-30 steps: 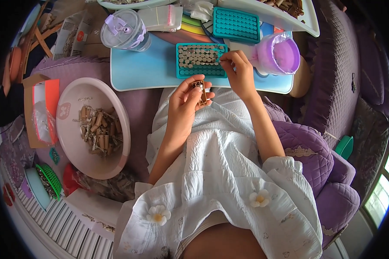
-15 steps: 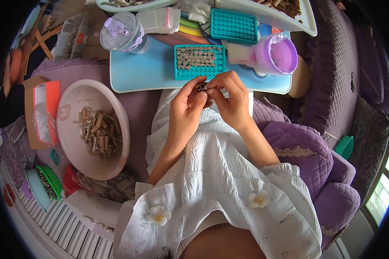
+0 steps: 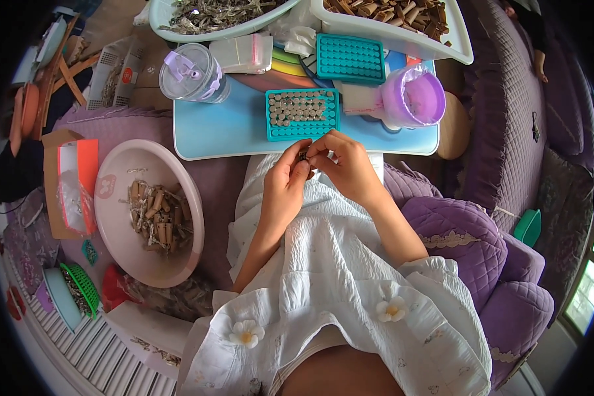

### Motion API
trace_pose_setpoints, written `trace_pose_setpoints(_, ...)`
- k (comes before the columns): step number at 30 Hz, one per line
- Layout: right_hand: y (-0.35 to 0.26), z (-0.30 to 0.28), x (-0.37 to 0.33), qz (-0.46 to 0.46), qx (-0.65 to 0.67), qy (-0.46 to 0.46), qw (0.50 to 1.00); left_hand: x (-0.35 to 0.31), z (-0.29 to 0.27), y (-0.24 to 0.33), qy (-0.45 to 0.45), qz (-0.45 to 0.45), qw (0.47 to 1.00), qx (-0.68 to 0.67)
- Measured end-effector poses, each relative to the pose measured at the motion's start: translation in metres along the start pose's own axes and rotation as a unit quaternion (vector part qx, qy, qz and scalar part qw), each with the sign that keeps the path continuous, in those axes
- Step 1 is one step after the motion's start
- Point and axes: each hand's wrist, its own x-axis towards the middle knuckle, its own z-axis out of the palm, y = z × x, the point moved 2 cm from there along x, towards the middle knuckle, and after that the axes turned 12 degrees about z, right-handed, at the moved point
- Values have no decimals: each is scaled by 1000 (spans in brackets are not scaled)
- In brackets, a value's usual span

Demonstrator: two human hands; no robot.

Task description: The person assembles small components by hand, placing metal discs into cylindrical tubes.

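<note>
On a purple quilted sofa (image 3: 508, 112), a light blue lap table (image 3: 231, 129) stands across the person's knees. The table carries a teal tray (image 3: 302, 114) filled with rows of small grey-brown pieces, a second, unfilled teal tray (image 3: 350, 58), a purple cup (image 3: 412, 99) and a clear lidded cup (image 3: 193, 72). At the far edge are a pale green basin (image 3: 178, 30) of dried stems and a white bin (image 3: 402, 43) of brown sticks. To the person's left, a pink bowl (image 3: 119, 191) holds a heap of short brown pieces; beside it lie an orange-and-white carton (image 3: 69, 171) and a green brush (image 3: 82, 287). Just in front of the filled tray, the left hand (image 3: 287, 178) and the right hand (image 3: 343, 162) meet, fingertips touching, both pinching a small dark piece (image 3: 303, 156) between them above the white dress (image 3: 323, 277). The piece is mostly covered by the fingers; its shape cannot be made out. The basin and the bin are cut off by the upper edge. The picture rim is dark, and the items at the left rim are bent and unclear.
</note>
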Motion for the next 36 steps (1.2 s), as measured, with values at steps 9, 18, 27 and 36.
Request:
trace_pose_setpoints(9, -4, -12, -2, 36, -110, -13, 993, -2, 4, -9, -67, -31, 997, 2)
trace_pose_setpoints(18, -5, -28, -7, 43, -225, -53, 972, -21, 18, -13, -68, -24, 997, 8)
trace_pose_setpoints(27, -18, -53, 21, -28, -238, -199, 950, -8, 13, 2, -97, -87, 988, -77)
trace_pose_setpoints(36, -17, -175, 229, -162, -347, 313, 869, 1, 0, 13, -42, -97, 989, -105)
